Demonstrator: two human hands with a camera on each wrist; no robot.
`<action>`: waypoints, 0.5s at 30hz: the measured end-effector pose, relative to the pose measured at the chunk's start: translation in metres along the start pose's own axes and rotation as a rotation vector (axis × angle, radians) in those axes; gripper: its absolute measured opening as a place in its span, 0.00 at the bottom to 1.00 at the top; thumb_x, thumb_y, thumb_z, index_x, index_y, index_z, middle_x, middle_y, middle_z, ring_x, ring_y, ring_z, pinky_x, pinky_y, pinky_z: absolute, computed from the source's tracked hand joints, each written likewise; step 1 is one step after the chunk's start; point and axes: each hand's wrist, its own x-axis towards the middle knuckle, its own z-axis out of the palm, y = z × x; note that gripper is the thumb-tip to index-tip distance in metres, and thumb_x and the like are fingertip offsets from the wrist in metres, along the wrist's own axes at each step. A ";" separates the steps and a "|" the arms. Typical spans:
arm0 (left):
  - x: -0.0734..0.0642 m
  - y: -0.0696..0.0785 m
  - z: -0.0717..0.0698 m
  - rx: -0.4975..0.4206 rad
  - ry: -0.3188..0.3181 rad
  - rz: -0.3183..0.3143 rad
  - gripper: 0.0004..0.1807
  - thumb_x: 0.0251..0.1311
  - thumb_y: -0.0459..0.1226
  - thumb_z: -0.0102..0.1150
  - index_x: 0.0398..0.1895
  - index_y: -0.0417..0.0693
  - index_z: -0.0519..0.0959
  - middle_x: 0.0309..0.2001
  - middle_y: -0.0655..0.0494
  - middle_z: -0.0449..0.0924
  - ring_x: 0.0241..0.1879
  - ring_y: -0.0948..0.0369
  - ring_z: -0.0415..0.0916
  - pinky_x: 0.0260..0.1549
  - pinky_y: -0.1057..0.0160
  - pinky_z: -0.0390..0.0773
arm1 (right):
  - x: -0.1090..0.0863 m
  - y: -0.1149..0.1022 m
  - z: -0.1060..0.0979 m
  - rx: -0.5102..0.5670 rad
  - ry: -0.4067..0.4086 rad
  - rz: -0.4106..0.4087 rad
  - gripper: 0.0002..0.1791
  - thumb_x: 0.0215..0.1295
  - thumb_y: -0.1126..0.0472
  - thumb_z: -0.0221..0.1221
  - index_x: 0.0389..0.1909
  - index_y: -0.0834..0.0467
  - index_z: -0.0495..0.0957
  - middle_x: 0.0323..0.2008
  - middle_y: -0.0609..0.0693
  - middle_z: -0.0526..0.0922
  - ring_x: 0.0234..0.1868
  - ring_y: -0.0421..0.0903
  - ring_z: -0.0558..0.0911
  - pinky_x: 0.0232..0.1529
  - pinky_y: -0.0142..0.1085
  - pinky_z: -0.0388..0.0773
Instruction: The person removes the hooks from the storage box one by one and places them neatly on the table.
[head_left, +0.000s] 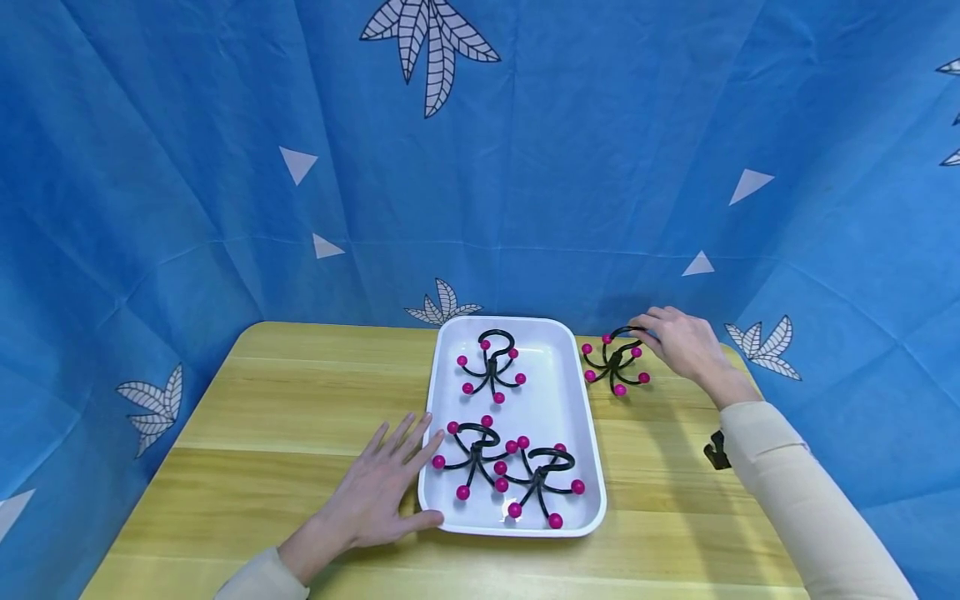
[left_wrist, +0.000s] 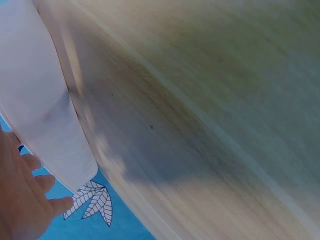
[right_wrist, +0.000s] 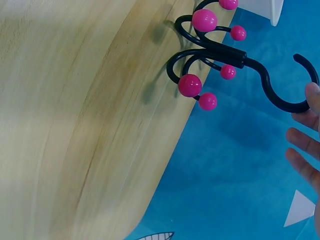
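Note:
My right hand (head_left: 678,342) pinches the curved top of a black multi-arm hanging hook (head_left: 615,362) with pink ball tips, at the table's far right. In the right wrist view, thumb and finger meet on the bend of its hook, and its arms (right_wrist: 182,70) stand over the wood. To the left, a white tray (head_left: 600,500) holds three more such hooks: one at the back (head_left: 491,365), one at front left (head_left: 476,452) and one at front right (head_left: 537,477). My left hand (head_left: 378,492) is at the tray's left rim, fingers spread and straight, thumb by the near corner.
The light wooden table (head_left: 300,392) ends at a blue curtain (head_left: 525,167) with leaf and triangle prints, close behind the tray. Beside the right sleeve (head_left: 795,483) a small black piece (head_left: 717,450) shows, partly covered.

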 end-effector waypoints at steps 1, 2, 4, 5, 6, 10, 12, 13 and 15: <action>0.000 0.000 0.000 -0.002 -0.002 -0.001 0.58 0.60 0.79 0.49 0.86 0.59 0.51 0.88 0.52 0.42 0.86 0.45 0.48 0.83 0.36 0.53 | 0.000 0.000 0.000 -0.001 -0.002 -0.002 0.12 0.74 0.55 0.64 0.51 0.55 0.89 0.41 0.55 0.90 0.39 0.55 0.86 0.25 0.44 0.81; 0.000 0.000 0.000 -0.004 -0.003 -0.001 0.58 0.60 0.79 0.49 0.86 0.59 0.51 0.88 0.53 0.42 0.86 0.45 0.48 0.83 0.36 0.53 | 0.000 0.000 0.000 -0.002 -0.004 -0.004 0.12 0.74 0.55 0.64 0.51 0.55 0.89 0.41 0.55 0.90 0.39 0.55 0.86 0.24 0.44 0.81; 0.000 0.000 0.000 -0.006 -0.003 -0.003 0.58 0.60 0.79 0.49 0.86 0.59 0.51 0.88 0.53 0.42 0.86 0.45 0.47 0.83 0.36 0.53 | 0.001 0.000 0.000 -0.006 -0.005 -0.008 0.12 0.74 0.56 0.64 0.52 0.55 0.89 0.41 0.55 0.90 0.39 0.55 0.86 0.24 0.44 0.80; 0.000 0.000 0.000 -0.007 -0.005 -0.006 0.58 0.60 0.79 0.49 0.86 0.59 0.51 0.88 0.53 0.41 0.86 0.45 0.47 0.83 0.36 0.52 | 0.001 0.000 0.000 -0.005 -0.005 -0.007 0.12 0.73 0.56 0.64 0.52 0.54 0.89 0.41 0.55 0.90 0.39 0.55 0.86 0.23 0.43 0.80; 0.000 0.000 0.000 -0.007 -0.004 -0.007 0.58 0.60 0.79 0.49 0.86 0.59 0.51 0.88 0.53 0.42 0.86 0.45 0.47 0.83 0.36 0.52 | 0.001 0.000 0.000 -0.003 -0.006 -0.005 0.13 0.73 0.56 0.64 0.53 0.54 0.89 0.42 0.55 0.90 0.39 0.55 0.86 0.23 0.43 0.79; 0.000 0.001 0.001 -0.014 -0.011 -0.011 0.58 0.60 0.79 0.48 0.86 0.60 0.50 0.88 0.54 0.40 0.87 0.45 0.45 0.83 0.36 0.51 | 0.001 0.000 0.000 -0.001 -0.006 0.014 0.16 0.73 0.55 0.65 0.58 0.53 0.87 0.45 0.56 0.91 0.40 0.55 0.86 0.20 0.39 0.75; 0.000 0.001 0.001 -0.018 -0.015 -0.011 0.59 0.60 0.79 0.48 0.87 0.60 0.50 0.88 0.53 0.40 0.87 0.45 0.45 0.83 0.36 0.51 | 0.002 -0.003 -0.002 0.001 -0.008 0.017 0.20 0.73 0.53 0.65 0.62 0.54 0.85 0.48 0.57 0.90 0.42 0.57 0.86 0.20 0.39 0.76; 0.000 0.001 0.001 -0.018 -0.015 -0.011 0.59 0.60 0.79 0.49 0.87 0.59 0.50 0.88 0.53 0.40 0.87 0.45 0.45 0.83 0.36 0.51 | 0.003 -0.005 -0.005 0.001 -0.009 0.014 0.22 0.73 0.51 0.65 0.63 0.54 0.84 0.49 0.58 0.90 0.44 0.57 0.86 0.21 0.40 0.77; 0.000 0.001 0.001 -0.019 -0.014 -0.012 0.59 0.60 0.79 0.49 0.86 0.59 0.51 0.88 0.53 0.41 0.87 0.45 0.45 0.83 0.36 0.52 | 0.005 -0.010 -0.009 0.007 -0.007 0.011 0.25 0.73 0.48 0.65 0.66 0.54 0.81 0.53 0.60 0.89 0.47 0.59 0.86 0.25 0.44 0.82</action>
